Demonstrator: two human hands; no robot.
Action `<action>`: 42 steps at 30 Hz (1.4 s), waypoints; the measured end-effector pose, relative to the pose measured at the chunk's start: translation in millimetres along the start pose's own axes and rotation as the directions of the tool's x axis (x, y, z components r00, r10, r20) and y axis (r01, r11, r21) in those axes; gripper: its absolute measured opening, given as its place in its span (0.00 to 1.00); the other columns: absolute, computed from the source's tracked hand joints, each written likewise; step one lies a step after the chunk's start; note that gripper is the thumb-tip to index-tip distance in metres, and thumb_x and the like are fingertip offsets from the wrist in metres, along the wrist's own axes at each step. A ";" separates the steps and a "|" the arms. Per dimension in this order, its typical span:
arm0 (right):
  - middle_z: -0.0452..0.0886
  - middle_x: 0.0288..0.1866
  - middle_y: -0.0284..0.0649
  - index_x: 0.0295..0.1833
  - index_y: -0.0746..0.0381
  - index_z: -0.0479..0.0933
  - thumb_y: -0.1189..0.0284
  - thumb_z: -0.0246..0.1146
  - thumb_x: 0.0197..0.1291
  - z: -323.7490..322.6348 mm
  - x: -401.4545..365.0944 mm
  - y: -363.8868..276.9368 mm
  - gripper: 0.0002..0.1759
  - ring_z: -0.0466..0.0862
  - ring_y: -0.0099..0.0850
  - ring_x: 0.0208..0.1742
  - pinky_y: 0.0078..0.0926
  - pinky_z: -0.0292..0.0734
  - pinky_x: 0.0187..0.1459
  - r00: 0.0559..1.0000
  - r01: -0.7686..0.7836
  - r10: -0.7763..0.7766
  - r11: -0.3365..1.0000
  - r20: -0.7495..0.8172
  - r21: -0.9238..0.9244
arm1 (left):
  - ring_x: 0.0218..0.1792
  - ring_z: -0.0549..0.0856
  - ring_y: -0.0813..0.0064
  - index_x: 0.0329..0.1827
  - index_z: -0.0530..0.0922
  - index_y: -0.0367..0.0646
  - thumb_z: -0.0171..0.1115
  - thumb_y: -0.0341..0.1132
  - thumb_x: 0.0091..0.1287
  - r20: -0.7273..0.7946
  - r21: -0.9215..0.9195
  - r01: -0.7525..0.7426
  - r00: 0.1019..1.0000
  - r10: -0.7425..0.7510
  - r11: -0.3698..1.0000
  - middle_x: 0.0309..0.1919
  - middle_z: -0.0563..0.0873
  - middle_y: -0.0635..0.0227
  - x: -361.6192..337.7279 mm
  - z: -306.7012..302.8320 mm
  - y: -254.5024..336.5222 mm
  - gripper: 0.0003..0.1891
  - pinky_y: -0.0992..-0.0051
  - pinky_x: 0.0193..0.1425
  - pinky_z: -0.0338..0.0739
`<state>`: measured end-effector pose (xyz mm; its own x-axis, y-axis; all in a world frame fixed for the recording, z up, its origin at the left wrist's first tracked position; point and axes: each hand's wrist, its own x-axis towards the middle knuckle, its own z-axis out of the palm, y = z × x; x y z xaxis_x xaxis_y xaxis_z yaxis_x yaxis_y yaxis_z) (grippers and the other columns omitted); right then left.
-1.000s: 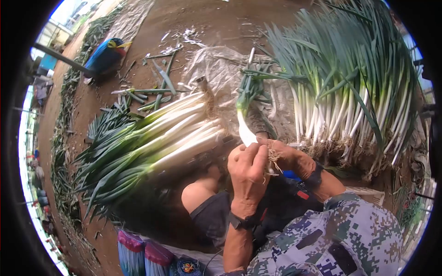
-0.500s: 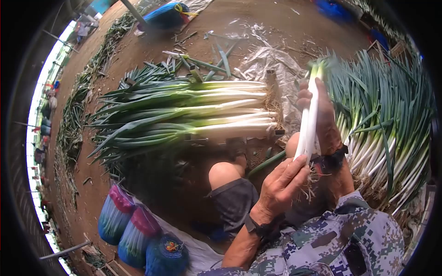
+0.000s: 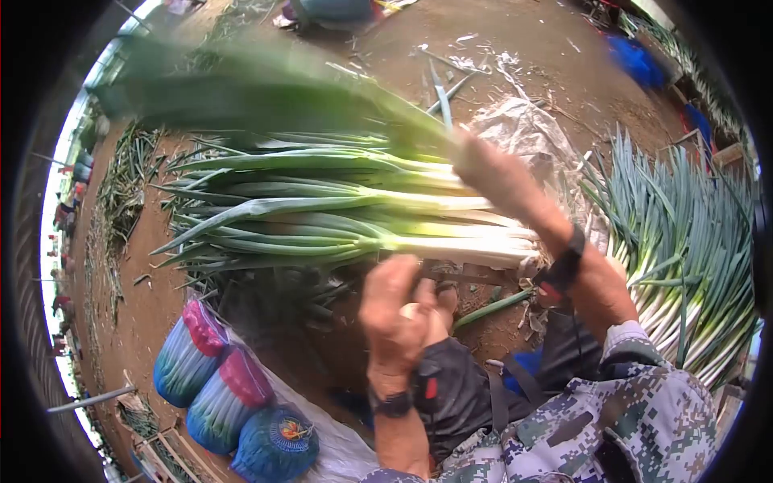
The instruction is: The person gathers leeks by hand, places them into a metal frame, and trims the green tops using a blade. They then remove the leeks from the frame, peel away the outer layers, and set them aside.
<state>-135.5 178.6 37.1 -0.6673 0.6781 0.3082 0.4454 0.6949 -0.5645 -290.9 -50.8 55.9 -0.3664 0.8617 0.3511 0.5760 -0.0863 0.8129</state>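
My right hand (image 3: pixel 501 179) is wrapped round green onions (image 3: pixel 411 121), whose blurred green leaves sweep to the upper left. Beneath them, a row of long green onions (image 3: pixel 435 199) lies across a low rack, white ends to the right and leaves to the left. Below that row is my left hand (image 3: pixel 394 310), in front of my knee; it is smeared by motion, and its finger positions are unclear. A large heap of green onions (image 3: pixel 656 249) stands to the right of my right arm.
Three net-wrapped bundles (image 3: pixel 217 402) sit at the lower left beside a white sheet (image 3: pixel 334 439). Crumpled whitish sheeting (image 3: pixel 523 133) lies behind the rack. Loose leaves (image 3: pixel 121 181) line the left ground. A blue bundle (image 3: pixel 636 60) is at the upper right.
The onions have swung from upright on the right to over the row, with my right hand moving left. My left hand has let go of their root end and moved left. The view has shifted.
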 end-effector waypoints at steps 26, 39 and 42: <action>0.82 0.33 0.39 0.48 0.52 0.86 0.57 0.70 0.63 87.7 1.3 143.0 0.13 0.83 0.42 0.36 0.41 0.75 0.38 0.984 -0.166 0.140 0.951 -0.114 -0.260 | 0.70 0.74 0.54 0.61 0.83 0.47 0.72 0.37 0.63 0.247 0.774 -0.207 0.969 0.015 0.598 0.67 0.78 0.57 201.4 35.0 -161.9 0.22 0.56 0.77 0.63; 0.81 0.38 0.35 0.44 0.51 0.85 0.55 0.69 0.63 115.0 16.0 131.6 0.13 0.84 0.37 0.42 0.39 0.78 0.41 0.974 -0.168 0.136 0.970 -0.181 -0.175 | 0.59 0.80 0.51 0.53 0.84 0.47 0.65 0.36 0.68 0.111 0.837 -0.001 0.980 -0.167 0.548 0.59 0.82 0.60 223.0 49.9 -202.9 0.12 0.57 0.61 0.77; 0.83 0.41 0.35 0.45 0.52 0.84 0.57 0.68 0.64 98.7 14.3 145.6 0.12 0.83 0.37 0.45 0.40 0.77 0.47 0.977 -0.171 0.159 0.982 -0.141 -0.077 | 0.61 0.80 0.52 0.56 0.83 0.49 0.65 0.38 0.69 0.113 0.847 0.022 0.969 -0.221 0.531 0.61 0.80 0.61 230.8 60.2 -190.2 0.13 0.55 0.62 0.76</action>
<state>-139.2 265.8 -116.3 -0.4971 0.8068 0.3194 0.5974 0.5852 -0.5484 -441.1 194.6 -45.7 -0.3995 0.9104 0.1073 0.9167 0.3969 0.0460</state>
